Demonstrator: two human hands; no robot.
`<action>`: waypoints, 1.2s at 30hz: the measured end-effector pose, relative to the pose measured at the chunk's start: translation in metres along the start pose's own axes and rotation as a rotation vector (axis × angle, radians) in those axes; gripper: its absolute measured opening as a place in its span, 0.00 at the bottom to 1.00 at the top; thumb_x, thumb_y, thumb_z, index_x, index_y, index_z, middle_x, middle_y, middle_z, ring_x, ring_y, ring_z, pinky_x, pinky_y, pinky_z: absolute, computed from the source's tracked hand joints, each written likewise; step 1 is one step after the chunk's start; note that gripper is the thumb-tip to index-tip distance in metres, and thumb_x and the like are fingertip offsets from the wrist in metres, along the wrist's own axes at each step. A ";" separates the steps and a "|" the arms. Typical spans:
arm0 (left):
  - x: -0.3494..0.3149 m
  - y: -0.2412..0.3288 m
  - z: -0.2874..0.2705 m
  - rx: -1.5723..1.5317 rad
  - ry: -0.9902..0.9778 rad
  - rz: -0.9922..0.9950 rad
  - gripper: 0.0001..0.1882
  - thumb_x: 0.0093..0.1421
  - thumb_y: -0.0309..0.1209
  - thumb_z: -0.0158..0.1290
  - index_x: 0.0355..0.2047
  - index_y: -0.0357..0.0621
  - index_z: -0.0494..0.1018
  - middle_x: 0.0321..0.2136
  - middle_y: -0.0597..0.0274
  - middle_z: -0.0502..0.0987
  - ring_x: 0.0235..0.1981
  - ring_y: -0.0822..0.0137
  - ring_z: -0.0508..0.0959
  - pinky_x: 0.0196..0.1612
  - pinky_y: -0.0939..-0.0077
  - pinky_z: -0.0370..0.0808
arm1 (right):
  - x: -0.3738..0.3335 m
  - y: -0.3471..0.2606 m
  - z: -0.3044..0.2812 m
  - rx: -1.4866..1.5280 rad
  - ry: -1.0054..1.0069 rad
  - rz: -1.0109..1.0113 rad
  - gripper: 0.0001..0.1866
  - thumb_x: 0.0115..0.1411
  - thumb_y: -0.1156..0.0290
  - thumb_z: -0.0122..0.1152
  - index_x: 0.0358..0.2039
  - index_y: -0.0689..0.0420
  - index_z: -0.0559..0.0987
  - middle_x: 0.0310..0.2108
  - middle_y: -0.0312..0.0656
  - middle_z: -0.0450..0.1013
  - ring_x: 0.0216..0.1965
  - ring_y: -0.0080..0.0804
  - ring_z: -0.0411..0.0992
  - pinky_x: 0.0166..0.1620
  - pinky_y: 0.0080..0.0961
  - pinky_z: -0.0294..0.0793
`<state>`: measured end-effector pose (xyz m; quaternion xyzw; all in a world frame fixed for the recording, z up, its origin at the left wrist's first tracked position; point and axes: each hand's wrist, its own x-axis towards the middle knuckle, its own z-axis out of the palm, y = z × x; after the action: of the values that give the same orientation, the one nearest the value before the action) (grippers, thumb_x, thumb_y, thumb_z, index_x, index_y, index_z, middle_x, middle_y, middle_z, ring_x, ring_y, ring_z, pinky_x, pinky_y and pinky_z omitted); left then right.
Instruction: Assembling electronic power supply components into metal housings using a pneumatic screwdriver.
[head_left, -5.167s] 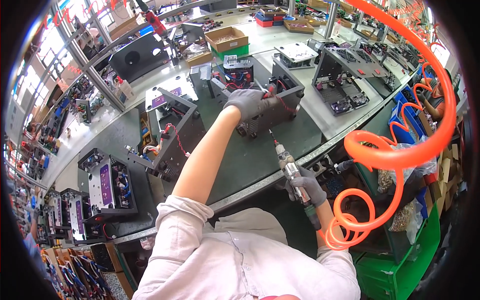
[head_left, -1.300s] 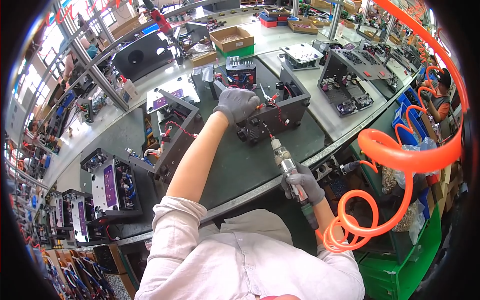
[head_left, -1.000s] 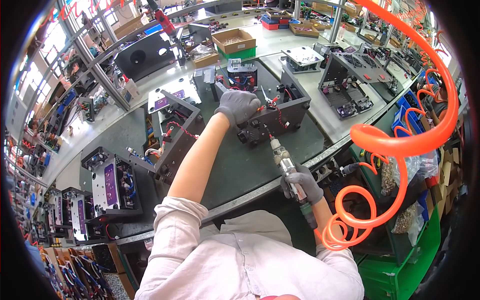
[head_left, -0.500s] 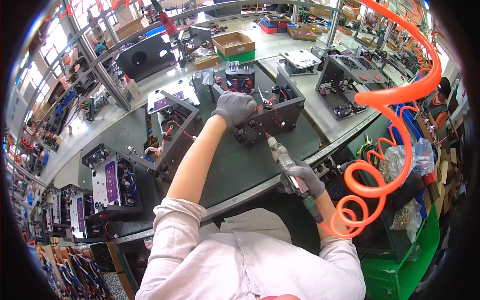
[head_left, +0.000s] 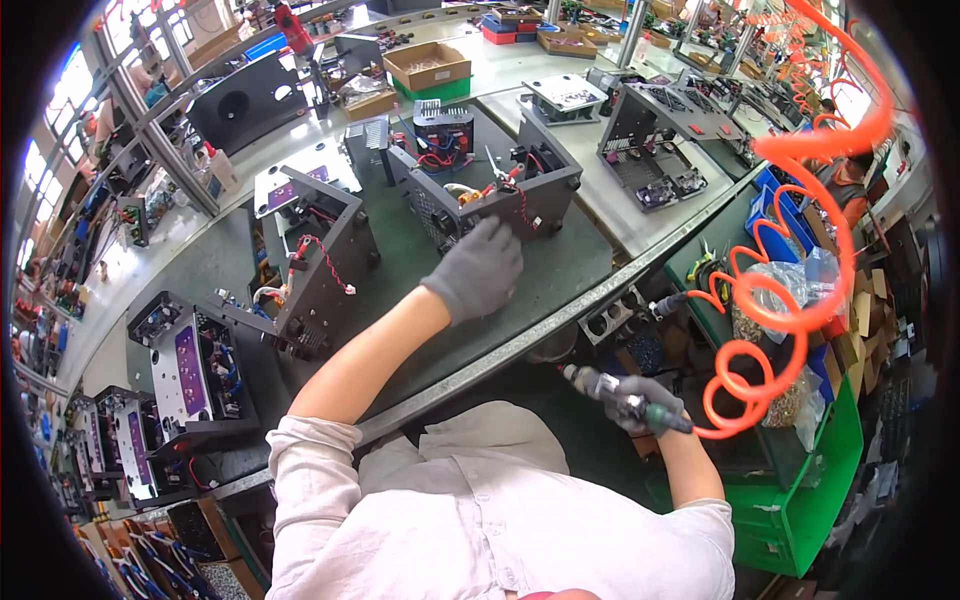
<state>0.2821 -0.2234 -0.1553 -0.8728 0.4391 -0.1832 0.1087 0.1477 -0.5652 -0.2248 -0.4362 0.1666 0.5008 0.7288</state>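
A black metal chassis [head_left: 553, 212] with red wires and a connector stands on the dark green work mat, a finned part behind it. In front of its near left corner is my left hand [head_left: 478, 272], grey-gloved and slightly blurred. Its fingers stretch forward towards the chassis, with nothing visible in them; whether they touch it is hidden. My right hand [head_left: 640, 402], also gloved, grips an air screwdriver [head_left: 608, 388] beyond the table's front edge. The tool points left, and an orange coiled air hose [head_left: 735, 385] leads from its rear end.
Another open black chassis [head_left: 335, 255] sits left on the mat, and further units with purple-striped plates [head_left: 190, 370] stand beyond it. A cardboard box [head_left: 428, 66] lies at the back. To the right are a green bin [head_left: 800, 500] and plastic bags of small parts [head_left: 790, 400].
My left hand has come off the top of the chassis, moving nearer to me. My right hand has drawn the screwdriver back from the chassis, down and right, past the table edge.
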 end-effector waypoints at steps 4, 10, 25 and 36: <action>0.025 -0.025 -0.007 0.023 0.331 -0.127 0.21 0.57 0.43 0.52 0.44 0.42 0.75 0.48 0.54 0.75 0.55 0.58 0.70 0.64 0.60 0.57 | 0.030 -0.014 -0.028 0.079 0.264 -0.176 0.16 0.55 0.53 0.56 0.32 0.53 0.74 0.18 0.42 0.73 0.08 0.25 0.62 0.08 0.17 0.52; 0.035 -0.077 -0.021 0.096 0.014 -0.249 0.15 0.62 0.41 0.45 0.44 0.51 0.75 0.44 0.63 0.77 0.53 0.62 0.72 0.63 0.59 0.58 | 0.080 -0.006 -0.068 0.354 -0.001 -0.215 0.18 0.60 0.53 0.52 0.39 0.54 0.77 0.25 0.41 0.76 0.15 0.23 0.64 0.15 0.17 0.60; 0.029 -0.107 0.002 0.041 -0.069 -0.335 0.16 0.62 0.44 0.42 0.29 0.52 0.78 0.34 0.62 0.78 0.41 0.59 0.77 0.46 0.66 0.72 | 0.113 0.011 0.112 -0.069 0.263 -0.733 0.14 0.60 0.65 0.53 0.43 0.60 0.76 0.21 0.38 0.70 0.16 0.23 0.66 0.18 0.19 0.62; 0.015 0.004 0.001 -0.135 0.766 -0.672 0.16 0.56 0.35 0.52 0.12 0.48 0.68 0.12 0.60 0.69 0.15 0.57 0.72 0.22 0.62 0.64 | 0.173 -0.100 0.079 0.371 0.477 -1.185 0.22 0.59 0.58 0.59 0.51 0.55 0.71 0.45 0.40 0.69 0.45 0.34 0.70 0.46 0.34 0.69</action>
<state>0.2882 -0.2382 -0.1545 -0.8412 0.1534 -0.4857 -0.1815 0.2970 -0.4122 -0.2505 -0.4203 0.1384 -0.1319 0.8870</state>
